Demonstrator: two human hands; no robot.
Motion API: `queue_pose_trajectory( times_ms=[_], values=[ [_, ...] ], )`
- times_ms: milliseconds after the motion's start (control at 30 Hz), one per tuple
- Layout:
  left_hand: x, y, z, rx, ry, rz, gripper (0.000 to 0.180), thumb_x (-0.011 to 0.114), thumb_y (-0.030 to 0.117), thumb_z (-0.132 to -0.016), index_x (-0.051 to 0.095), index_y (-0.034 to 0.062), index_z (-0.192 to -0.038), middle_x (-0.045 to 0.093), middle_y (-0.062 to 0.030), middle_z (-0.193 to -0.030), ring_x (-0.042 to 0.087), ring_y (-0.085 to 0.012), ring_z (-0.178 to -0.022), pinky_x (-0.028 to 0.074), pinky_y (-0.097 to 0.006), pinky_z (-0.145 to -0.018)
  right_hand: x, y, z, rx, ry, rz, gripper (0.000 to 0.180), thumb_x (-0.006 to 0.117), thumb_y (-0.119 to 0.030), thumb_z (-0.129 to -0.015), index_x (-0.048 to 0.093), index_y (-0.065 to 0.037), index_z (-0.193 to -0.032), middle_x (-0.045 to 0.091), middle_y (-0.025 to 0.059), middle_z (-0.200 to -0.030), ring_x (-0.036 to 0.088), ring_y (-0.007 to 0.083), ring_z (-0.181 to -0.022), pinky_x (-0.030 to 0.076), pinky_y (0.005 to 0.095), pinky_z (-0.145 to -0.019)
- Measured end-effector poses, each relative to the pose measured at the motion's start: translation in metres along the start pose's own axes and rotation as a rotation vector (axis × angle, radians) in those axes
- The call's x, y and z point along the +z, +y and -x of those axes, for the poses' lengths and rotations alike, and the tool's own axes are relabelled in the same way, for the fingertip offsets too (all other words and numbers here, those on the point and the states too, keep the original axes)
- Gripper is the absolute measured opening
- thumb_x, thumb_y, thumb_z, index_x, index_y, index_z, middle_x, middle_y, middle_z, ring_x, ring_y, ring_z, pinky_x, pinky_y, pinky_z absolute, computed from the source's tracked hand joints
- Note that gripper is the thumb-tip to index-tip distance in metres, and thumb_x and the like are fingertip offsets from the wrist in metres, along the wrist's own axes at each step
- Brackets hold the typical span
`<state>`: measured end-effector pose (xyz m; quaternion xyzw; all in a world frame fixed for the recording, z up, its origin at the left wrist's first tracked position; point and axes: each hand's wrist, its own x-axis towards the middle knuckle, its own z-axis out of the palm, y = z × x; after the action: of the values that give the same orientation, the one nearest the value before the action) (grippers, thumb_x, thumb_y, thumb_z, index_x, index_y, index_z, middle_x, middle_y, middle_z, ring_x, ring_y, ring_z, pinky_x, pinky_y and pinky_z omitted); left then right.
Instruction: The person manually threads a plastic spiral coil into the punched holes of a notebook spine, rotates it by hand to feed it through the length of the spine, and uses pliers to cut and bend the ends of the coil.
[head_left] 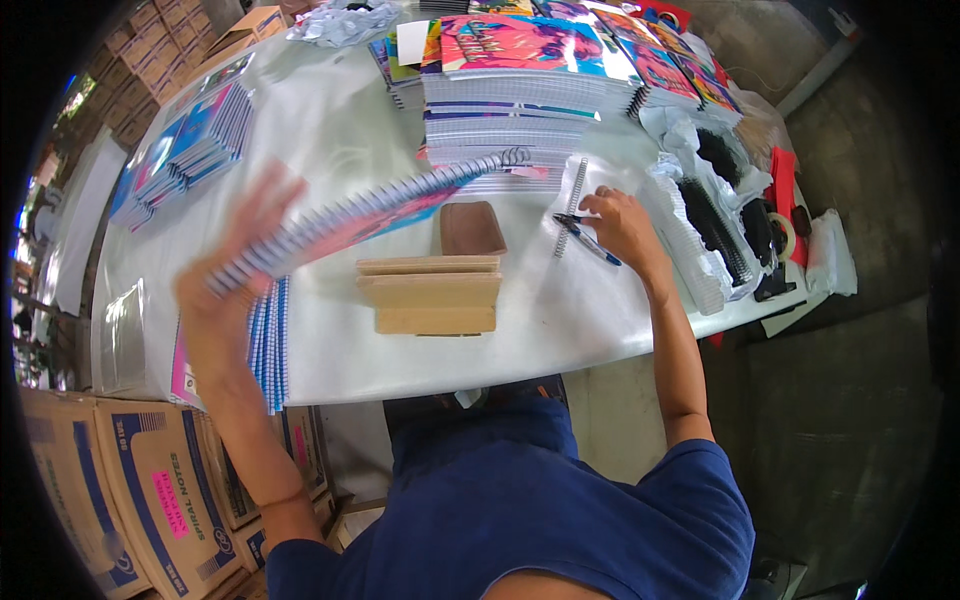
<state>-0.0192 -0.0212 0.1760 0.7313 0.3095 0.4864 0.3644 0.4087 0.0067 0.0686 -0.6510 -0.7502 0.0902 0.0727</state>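
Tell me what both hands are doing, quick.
Left hand: holding a spiral notebook; fingers blurred.
Right hand: fingertips at a dark, slender tool; whether it grips cannot be told.

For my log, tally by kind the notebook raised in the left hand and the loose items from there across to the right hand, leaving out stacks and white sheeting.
Spiral-bound notebook with pink-and-blue cover, in the left hand: 1
Tan cardboard stand: 1
Brown rounded block: 1
Grey spiral coil: 1
Dark-and-blue hand tool, at the right hand: 1
Total: 5
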Motion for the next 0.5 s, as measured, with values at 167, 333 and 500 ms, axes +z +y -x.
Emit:
queue_pose_trajectory(
  times_ms=[167, 333, 500],
  values=[
    [0.083, -0.036, 0.029, 0.127, -0.306, -0.542, 0.062, 0.072, 0.023, -0.081, 0.053, 0.0055, -0.137, 0.048, -0.0167, -0.144, 0.039, -0.0393, -0.137, 0.03, -0.052, -0.111, 0.073, 0.039, 0.027, -0.115, 0.314, 0.167, 0.052, 0.066, -0.016, -0.086, 0.051, -0.013, -0.136, 0.054, 0.0196, -0.12, 0.051, 0.0364, -0.115, 0.038, 0.0521, -0.098],
    [0.117, -0.059, 0.04, 0.116, -0.039, -0.87, 0.058, 0.072, 0.025, -0.081, 0.056, 0.0077, -0.134, 0.049, -0.013, -0.144, 0.04, -0.0415, -0.136, 0.032, -0.054, -0.109, 0.052, 0.029, 0.037, 0.05, 0.348, 0.412, 0.048, 0.065, -0.016, -0.085, 0.055, -0.013, -0.132, 0.056, 0.0177, -0.114, 0.054, 0.0341, -0.107, 0.042, 0.0517, -0.089],
    [0.127, -0.058, 0.034, 0.175, -0.026, -1.081, 0.056, 0.072, 0.035, -0.081, 0.059, 0.0217, -0.134, 0.053, -0.009, -0.14, 0.047, -0.0438, -0.127, 0.041, -0.055, -0.097, 0.002, -0.041, 0.069, -0.095, 0.495, -0.046, 0.043, 0.068, -0.014, -0.083, 0.062, -0.013, -0.125, 0.058, 0.0141, -0.1, 0.059, 0.0306, -0.088, 0.05, 0.0414, -0.072]
  ],
)
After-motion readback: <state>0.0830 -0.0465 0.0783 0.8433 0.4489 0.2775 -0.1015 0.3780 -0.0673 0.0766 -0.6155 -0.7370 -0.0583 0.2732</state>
